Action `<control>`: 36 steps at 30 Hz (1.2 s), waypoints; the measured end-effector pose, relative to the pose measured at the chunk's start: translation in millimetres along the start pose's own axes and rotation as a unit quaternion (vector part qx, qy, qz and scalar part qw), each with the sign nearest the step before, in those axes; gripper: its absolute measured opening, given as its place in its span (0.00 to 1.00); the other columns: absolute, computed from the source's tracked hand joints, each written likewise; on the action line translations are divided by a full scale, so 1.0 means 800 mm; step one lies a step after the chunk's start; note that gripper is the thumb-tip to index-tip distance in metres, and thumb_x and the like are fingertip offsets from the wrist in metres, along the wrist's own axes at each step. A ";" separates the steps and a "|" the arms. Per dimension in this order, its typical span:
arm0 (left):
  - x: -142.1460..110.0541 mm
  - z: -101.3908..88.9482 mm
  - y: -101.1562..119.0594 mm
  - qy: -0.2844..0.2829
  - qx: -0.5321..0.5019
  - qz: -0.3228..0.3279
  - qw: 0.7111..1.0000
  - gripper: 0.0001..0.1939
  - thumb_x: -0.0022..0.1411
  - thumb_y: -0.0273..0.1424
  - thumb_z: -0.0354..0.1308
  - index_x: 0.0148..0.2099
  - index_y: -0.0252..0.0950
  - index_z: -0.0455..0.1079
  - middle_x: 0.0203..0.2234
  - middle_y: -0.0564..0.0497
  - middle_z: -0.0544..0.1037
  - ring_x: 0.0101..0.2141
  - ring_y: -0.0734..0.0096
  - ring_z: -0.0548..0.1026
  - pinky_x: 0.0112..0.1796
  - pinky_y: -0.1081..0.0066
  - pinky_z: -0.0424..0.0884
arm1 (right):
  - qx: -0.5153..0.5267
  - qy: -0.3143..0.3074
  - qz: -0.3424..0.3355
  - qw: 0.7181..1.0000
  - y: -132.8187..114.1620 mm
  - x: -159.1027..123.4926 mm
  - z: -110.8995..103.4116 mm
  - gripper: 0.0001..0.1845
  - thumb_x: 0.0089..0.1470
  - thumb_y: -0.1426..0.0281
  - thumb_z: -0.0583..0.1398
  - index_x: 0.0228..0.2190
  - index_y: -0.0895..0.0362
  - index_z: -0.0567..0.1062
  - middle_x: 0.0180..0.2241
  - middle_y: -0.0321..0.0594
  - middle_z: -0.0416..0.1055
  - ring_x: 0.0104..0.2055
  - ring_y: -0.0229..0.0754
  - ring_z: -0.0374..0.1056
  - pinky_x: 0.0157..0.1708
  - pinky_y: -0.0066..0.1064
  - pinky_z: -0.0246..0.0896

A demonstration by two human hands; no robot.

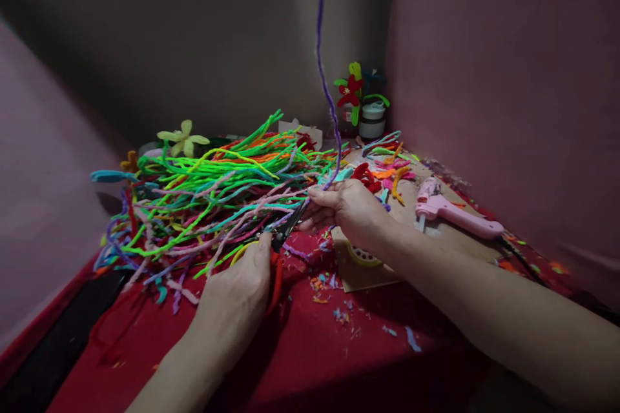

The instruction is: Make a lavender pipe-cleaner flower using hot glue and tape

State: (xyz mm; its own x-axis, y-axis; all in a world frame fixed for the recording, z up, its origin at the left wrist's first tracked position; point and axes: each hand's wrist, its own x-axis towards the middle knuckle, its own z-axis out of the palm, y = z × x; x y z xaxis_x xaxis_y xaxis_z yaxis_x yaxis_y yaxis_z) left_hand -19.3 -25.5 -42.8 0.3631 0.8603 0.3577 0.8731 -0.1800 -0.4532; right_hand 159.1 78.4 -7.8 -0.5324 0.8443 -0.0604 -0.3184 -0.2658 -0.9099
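Note:
My right hand (346, 206) pinches the lower end of a long purple pipe cleaner (323, 77) that stands almost upright above the table. My left hand (239, 290) is closed around the red handles of a pair of scissors (285, 229), whose dark blades point up toward my right hand's fingers. Both hands sit at the right edge of a big loose heap of pipe cleaners (203, 200) in green, pink, blue, orange and purple, spread over the red tablecloth (314, 361).
A pink glue gun (455, 213) lies on brown cardboard (358, 274) at the right. Finished pipe-cleaner flowers stand at the back: a red and green one (351, 91) above a white jar (372, 119), a pale yellow one (183, 137) at left. Small cut scraps litter the cloth. Walls close in on three sides.

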 end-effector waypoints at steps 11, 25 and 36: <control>-0.005 0.007 -0.005 0.063 -0.089 0.022 0.994 0.20 0.60 0.23 0.43 0.55 0.25 0.59 0.41 0.36 0.77 0.29 0.65 0.79 0.24 0.73 0.72 | -0.013 0.023 0.003 1.000 0.001 0.004 -0.001 0.18 0.56 0.75 0.54 0.17 0.65 0.72 0.17 0.46 0.72 0.17 0.38 0.69 0.20 0.29 0.68; 0.011 -0.030 -0.034 -0.110 -0.332 -0.152 0.925 0.17 0.54 0.38 0.56 0.45 0.40 0.72 0.31 0.47 0.77 0.30 0.63 0.74 0.29 0.69 0.68 | 0.108 -0.018 -0.051 0.993 0.012 0.002 0.001 0.08 0.44 0.70 0.63 0.21 0.62 0.72 0.17 0.34 0.69 0.15 0.29 0.61 0.16 0.22 0.54; 0.070 -0.038 0.024 0.051 -0.678 -0.371 0.633 0.20 0.57 0.41 0.54 0.22 0.31 0.68 0.09 0.55 0.65 0.12 0.82 0.59 0.15 0.80 0.54 | 0.172 0.004 0.003 0.985 0.037 0.002 0.013 0.08 0.45 0.72 0.62 0.19 0.63 0.72 0.16 0.34 0.67 0.15 0.28 0.58 0.16 0.22 0.52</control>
State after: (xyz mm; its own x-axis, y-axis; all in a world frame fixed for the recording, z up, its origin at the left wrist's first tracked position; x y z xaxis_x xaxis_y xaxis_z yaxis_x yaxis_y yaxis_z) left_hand 27.5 4.6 -7.0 -0.3522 0.9248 0.1436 0.2672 -0.0477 0.9625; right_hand 140.9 67.2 -30.6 -0.5290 0.8457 -0.0702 -0.5635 -0.4119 -0.7161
